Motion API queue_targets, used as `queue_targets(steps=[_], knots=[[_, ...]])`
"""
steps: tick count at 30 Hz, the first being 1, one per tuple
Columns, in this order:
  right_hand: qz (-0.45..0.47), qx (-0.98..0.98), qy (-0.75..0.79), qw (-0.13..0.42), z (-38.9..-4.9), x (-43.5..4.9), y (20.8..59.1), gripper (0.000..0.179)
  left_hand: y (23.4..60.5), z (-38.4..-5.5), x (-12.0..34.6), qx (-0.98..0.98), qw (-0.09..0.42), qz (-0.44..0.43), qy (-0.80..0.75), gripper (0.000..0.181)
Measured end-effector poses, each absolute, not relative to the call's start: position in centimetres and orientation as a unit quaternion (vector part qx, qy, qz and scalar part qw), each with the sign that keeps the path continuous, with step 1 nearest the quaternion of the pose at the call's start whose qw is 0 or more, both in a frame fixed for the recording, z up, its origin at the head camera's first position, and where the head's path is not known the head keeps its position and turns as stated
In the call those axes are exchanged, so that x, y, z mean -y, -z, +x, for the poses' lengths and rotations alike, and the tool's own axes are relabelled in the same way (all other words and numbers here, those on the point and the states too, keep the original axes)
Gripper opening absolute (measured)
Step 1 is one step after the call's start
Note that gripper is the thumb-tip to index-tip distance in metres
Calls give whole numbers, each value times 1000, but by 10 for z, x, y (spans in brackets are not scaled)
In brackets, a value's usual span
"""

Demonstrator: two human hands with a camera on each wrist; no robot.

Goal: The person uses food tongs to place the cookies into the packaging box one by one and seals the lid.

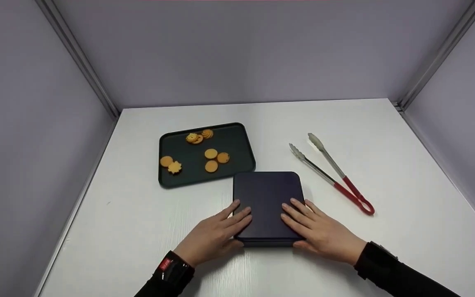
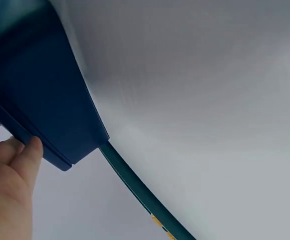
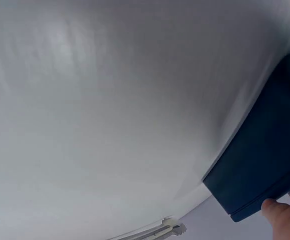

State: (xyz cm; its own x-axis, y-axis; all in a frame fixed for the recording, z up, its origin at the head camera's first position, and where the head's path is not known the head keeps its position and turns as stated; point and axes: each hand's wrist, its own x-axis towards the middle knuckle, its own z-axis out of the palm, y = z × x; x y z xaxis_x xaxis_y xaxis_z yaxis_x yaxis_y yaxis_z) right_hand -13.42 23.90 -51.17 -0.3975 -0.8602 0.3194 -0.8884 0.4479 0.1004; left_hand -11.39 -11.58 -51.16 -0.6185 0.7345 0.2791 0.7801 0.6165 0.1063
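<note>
A dark navy, square lidded box (image 1: 267, 194) sits near the table's front, its lid on. My left hand (image 1: 212, 239) rests on its left side, fingers spread over the lid and thumb low at the front corner. Mirroring it, my right hand (image 1: 326, 235) lies on the right side, with fingers across the lid's edge and thumb at the front. In the left wrist view, a fingertip touches the lid near the seam of the box (image 2: 45, 85). The right wrist view shows a fingertip at the lid's edge on the box (image 3: 259, 165).
A dark green tray (image 1: 237, 144) lies behind and left of the box, its near right corner meeting the box's back edge. On it are several round cookies (image 1: 211, 166) and a flower-shaped cookie (image 1: 175, 167). Red-handled metal tongs (image 1: 346, 187) lie spread at right. Grey walls enclose the table.
</note>
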Motion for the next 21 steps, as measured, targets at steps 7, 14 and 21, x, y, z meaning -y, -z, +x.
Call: queue_targets(steps=[7, 14, 21], knots=[[549, 800, -44, 237, -133, -235, 516, 53, 518, -115, 117, 874, 179, -445, 79, 70], [550, 786, -58, 276, -131, -232, 519, 47, 523, -115, 117, 853, 241, -458, 64, 61], [549, 790, -52, 269, -130, -233, 517, 48, 520, -114, 117, 854, 243, -457, 47, 59]])
